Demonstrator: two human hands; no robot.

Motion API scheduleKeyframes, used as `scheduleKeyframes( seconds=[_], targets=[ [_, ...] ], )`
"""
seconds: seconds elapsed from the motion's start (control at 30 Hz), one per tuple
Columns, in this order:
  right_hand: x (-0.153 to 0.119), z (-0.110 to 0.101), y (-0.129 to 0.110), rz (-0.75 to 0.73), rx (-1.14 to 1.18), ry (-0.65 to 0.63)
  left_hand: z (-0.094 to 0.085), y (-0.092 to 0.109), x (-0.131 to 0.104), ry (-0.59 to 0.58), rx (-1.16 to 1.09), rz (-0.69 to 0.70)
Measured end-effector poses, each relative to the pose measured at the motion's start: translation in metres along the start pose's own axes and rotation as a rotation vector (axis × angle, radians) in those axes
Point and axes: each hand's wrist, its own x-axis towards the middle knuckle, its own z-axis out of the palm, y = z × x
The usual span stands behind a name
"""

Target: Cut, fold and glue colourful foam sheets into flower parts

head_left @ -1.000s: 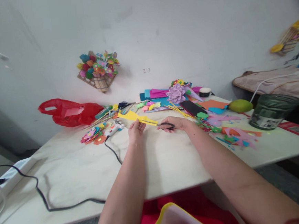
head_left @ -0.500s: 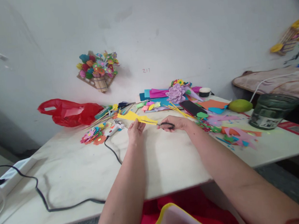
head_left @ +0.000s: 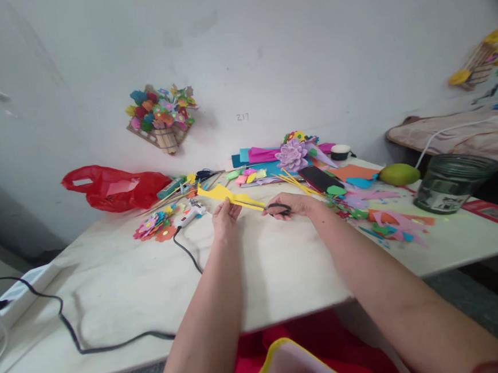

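My left hand (head_left: 226,214) pinches a yellow craft sheet (head_left: 215,194) with an uneven upper edge, held above the table. My right hand (head_left: 291,204) is closed round the black handles of a pair of scissors (head_left: 279,209). The blades point left and lie along the right part of the yellow sheet, close to my left fingers. Left of my left hand, a white glue gun (head_left: 190,215) rests on the table with its black cord trailing toward me. Beside it is a pile of colourful flower cutouts (head_left: 156,223).
A red plastic bag (head_left: 120,188) lies at the back left, a power strip (head_left: 21,302) at the left edge. Behind my right hand are a phone (head_left: 318,179) and a purple flower (head_left: 292,154). Coloured scraps (head_left: 392,230), a green-yellow fruit (head_left: 398,174) and a glass jar (head_left: 453,185) stand right.
The yellow sheet has shifted very slightly to the right, its strip by the blades tilting a little. Both hands stay in nearly the same place, still holding the sheet and scissors.
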Motion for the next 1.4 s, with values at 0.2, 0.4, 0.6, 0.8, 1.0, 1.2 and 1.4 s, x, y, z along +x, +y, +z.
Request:
scheduleKeyframes(
  seconds=[0.2,0.4,0.6,0.8,1.0,1.2,1.4],
  targets=[
    [-0.0002,0.0023,-0.0016,-0.005,-0.005,0.022,0.0016,-0.0002,-0.0016,-0.003,0.003,-0.013],
    [-0.0007,0.0042,-0.0028,-0.025,-0.022,0.025,0.0009,-0.001,-0.0014,0.009,0.007,-0.011],
    [-0.0001,0.0041,-0.0029,-0.021,-0.023,0.03,0.0004,-0.0002,-0.0011,0.002,0.014,-0.013],
    [0.0028,0.0016,-0.0001,-0.019,-0.004,0.031,0.0017,0.0008,-0.0017,0.005,0.012,-0.019],
    [-0.0005,0.0006,-0.0012,-0.033,-0.042,0.034,-0.0002,0.0001,-0.0004,0.005,0.024,-0.006],
    [-0.003,-0.0003,-0.0022,-0.012,-0.039,0.033,-0.0026,0.0008,0.0016,0.034,0.025,0.001],
    [-0.0018,-0.0013,-0.0013,0.0,0.008,0.013,-0.0009,0.0012,-0.0002,0.034,0.031,-0.003]
  ],
)
